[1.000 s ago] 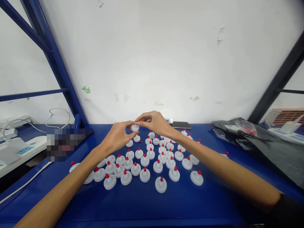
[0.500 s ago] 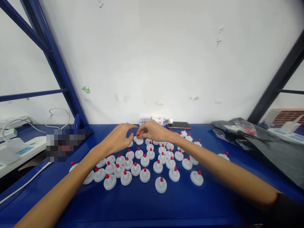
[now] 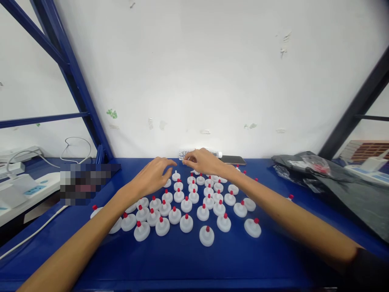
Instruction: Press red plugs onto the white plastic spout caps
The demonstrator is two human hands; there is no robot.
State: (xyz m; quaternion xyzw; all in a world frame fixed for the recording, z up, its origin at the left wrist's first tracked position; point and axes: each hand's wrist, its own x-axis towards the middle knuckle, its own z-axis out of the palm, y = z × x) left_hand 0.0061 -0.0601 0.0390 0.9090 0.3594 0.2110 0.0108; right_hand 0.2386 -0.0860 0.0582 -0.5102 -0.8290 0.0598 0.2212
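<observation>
My left hand (image 3: 154, 173) hovers at the far left of a group of white round caps (image 3: 186, 224) with red-tipped nozzles, its thumb and fingers apart. A white cap (image 3: 176, 176) with a bare nozzle and no red tip stands just beyond its thumb. My right hand (image 3: 205, 161) is above the back of the group, thumb and forefinger drawn together. Whatever is between those fingertips is too small to make out. Most caps stand upright with the nozzle up. My right forearm hides some at the right.
Behind my right hand a clear plastic bottle (image 3: 219, 154) lies against the wall, beside a dark phone (image 3: 233, 160). Black plastic bags (image 3: 328, 182) lie at the right of the blue table (image 3: 188, 263). White power strips and cables (image 3: 39, 188) are at the left.
My right hand has moved right and slightly up, away from the cap by my left hand. A nozzle without a red tip now shows there. My left hand has hardly moved.
</observation>
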